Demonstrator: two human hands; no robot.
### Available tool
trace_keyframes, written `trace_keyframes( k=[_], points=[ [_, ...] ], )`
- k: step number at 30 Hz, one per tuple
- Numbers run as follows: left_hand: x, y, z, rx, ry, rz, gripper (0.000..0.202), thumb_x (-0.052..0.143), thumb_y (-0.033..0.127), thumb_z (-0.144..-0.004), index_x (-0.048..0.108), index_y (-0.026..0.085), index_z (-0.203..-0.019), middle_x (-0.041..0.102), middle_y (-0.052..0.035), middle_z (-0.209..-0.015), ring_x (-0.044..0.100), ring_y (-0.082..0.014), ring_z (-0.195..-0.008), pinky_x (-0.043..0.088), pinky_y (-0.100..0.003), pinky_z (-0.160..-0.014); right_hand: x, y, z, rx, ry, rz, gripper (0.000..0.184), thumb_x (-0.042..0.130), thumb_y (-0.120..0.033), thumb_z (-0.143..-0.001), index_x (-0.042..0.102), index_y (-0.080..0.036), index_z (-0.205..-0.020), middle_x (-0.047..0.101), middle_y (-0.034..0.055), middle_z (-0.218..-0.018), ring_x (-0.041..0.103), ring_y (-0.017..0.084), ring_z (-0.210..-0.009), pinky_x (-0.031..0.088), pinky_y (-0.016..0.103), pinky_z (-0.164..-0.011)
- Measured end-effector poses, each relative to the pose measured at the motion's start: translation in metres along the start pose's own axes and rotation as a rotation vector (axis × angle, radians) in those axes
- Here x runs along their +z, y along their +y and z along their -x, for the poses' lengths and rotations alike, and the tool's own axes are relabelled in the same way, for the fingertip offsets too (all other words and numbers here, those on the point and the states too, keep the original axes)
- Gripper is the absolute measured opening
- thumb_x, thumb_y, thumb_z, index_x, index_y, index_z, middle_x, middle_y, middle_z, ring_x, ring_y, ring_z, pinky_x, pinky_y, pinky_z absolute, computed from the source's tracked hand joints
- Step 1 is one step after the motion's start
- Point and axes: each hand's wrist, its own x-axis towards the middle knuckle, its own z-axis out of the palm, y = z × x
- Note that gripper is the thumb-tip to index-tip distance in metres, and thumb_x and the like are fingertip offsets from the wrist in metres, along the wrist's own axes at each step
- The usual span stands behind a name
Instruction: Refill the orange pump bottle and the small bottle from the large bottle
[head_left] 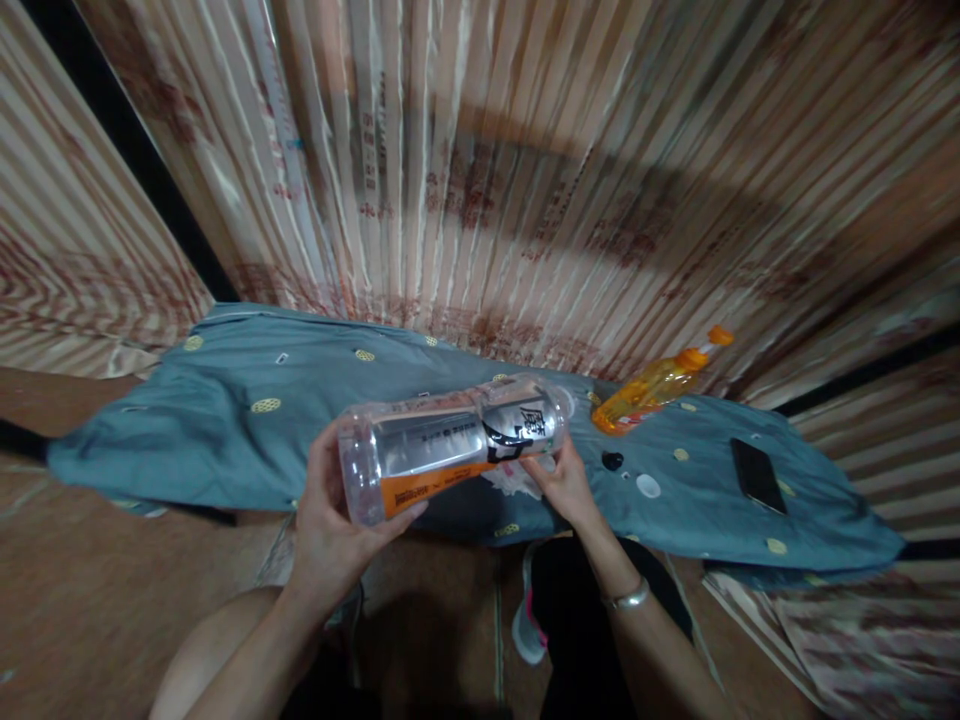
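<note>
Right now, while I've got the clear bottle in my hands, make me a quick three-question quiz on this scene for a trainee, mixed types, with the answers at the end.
1. Multiple choice: Which wrist wears the silver bracelet?
A) left
B) right
C) both

2. True or false: The left hand and the right hand are both on the clear bottle.

3. Fill in the blank: Seen from the wearer's side, the black phone lies to the ____ of the orange-yellow bottle.

Key: 1. B; 2. True; 3. right
</note>
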Motion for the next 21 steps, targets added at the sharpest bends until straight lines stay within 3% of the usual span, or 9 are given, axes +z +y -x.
trace_keyframes(
  k=[21],
  points=[
    [0.0009,0.0028,-0.0001,0.04,-0.004,-0.007,0.087,0.092,0.038,-0.047,0.052,0.025,-0.123,0.069,-0.008,-0.124,0.069,-0.0309,-0.116,0.058,-0.045,-0.099,0.0016,0.0065,-0.0015,-0.011,0.013,0.005,0.053,0.073,-0.044,-0.076,0.056,-0.021,-0.121,0.077,0.0086,-0.105,0.073,0.03,-0.097,0.057,0.041,-0.086]
  ],
)
